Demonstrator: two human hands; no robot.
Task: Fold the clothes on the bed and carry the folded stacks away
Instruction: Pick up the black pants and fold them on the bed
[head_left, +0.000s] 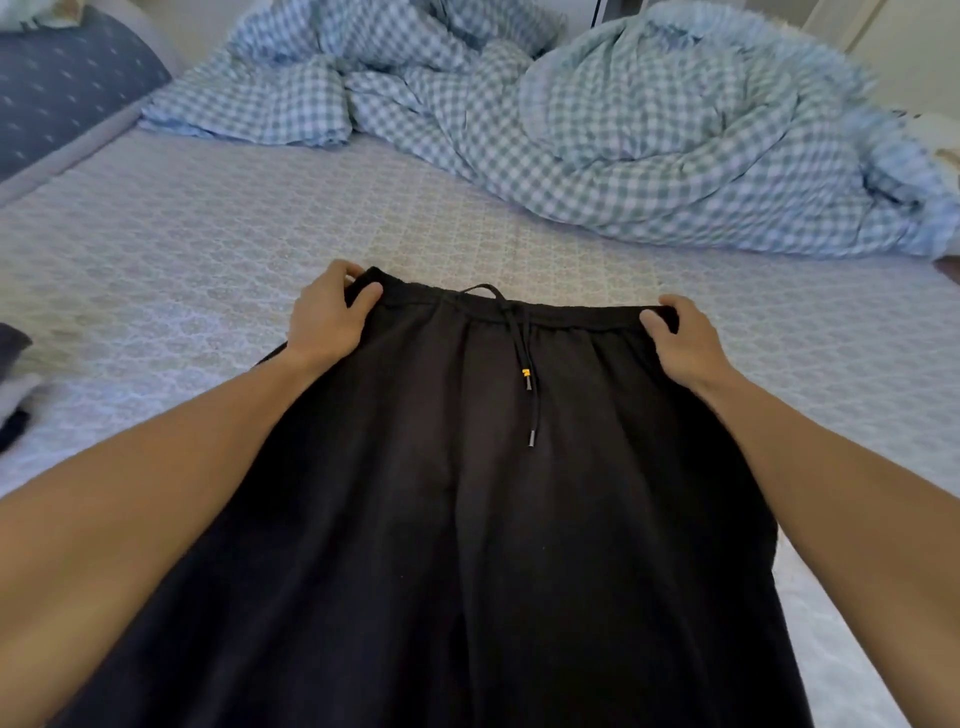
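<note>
Black trousers (493, 519) spread lengthwise from the bed's near edge up across the bed (208, 249), waistband farthest from the camera, drawstring (522, 358) trailing down the front. Laid flat and pulled wide at the waist, most likely to square the garment before a first fold; legs running out of sight below the lower edge. Left hand (324, 312) at the left corner of the waistband, fingers curled over the top edge and thumb pressed on the front, pinching the cloth. Right hand (675, 338) at the opposite corner in a mirrored grip, fingers hooked over the band, thumb on top. Both forearms stretched forward and slightly outward, wrists low, holding the waistband taut between them. Folding judged barely begun: no crease made in this garment yet. Crumpled checked duvet (623, 130) heaped along the far side, well apart from the trousers. Dark and pale clothes (13, 384) at the left edge, too cropped to tell whether folded. Patterned blue cushion (62, 78) at the far left corner.
</note>
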